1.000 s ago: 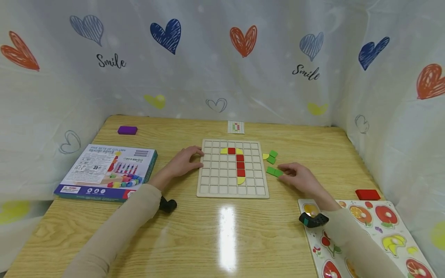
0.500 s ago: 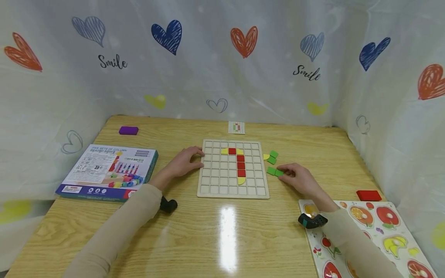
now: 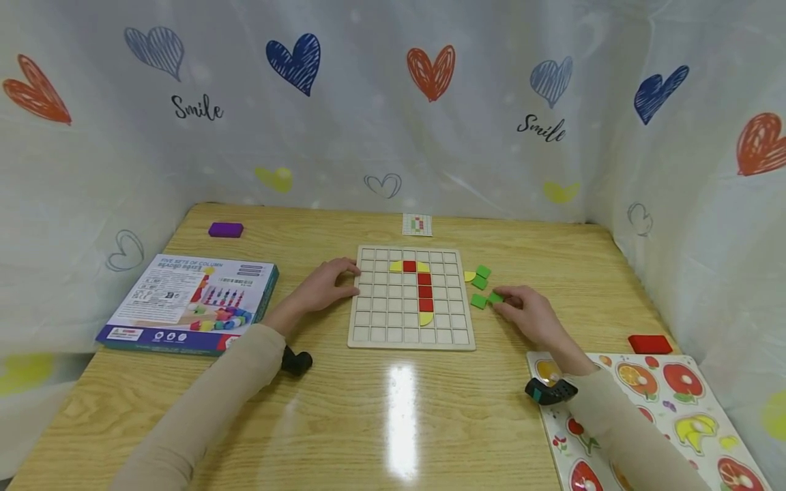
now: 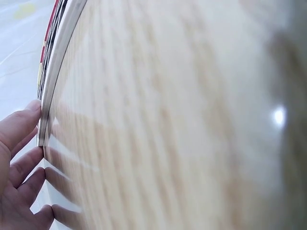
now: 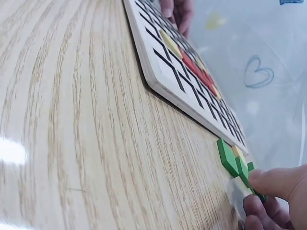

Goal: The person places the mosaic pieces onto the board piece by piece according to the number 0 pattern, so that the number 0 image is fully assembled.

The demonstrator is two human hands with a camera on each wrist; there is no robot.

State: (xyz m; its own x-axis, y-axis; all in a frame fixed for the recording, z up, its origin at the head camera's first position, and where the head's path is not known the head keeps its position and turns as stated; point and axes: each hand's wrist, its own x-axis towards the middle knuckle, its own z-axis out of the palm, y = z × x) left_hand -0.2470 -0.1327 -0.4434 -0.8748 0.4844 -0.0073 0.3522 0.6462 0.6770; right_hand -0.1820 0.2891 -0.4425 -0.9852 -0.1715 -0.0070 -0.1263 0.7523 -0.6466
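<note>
A square grid board (image 3: 374, 320) with a pale wooden rim lies on the table. Red squares (image 3: 425, 292) and yellow rounded pieces (image 3: 426, 318) form a hook shape on it. My left hand (image 3: 322, 285) touches the board's left edge with thumb and fingertips, seen also at the rim in the left wrist view. To the right of the board, my right hand (image 3: 529, 315) pinches a green square tile (image 3: 495, 298) between thumb and fingers. Another green tile (image 3: 478, 301) lies just left of it. Farther back are two more green tiles (image 3: 483, 272) beside a yellow piece (image 3: 469, 276).
A small pattern card (image 3: 417, 225) lies behind the board. At left are a boxed bead set (image 3: 190, 300) and a purple block (image 3: 226, 230). A fruit puzzle board (image 3: 669, 409) lies under the right forearm, with a red block (image 3: 649, 344) behind it.
The pinched green tile has come away from its neighbour, turned and shifted slightly to the right and back with my right hand. My left hand stays at the board's edge.
</note>
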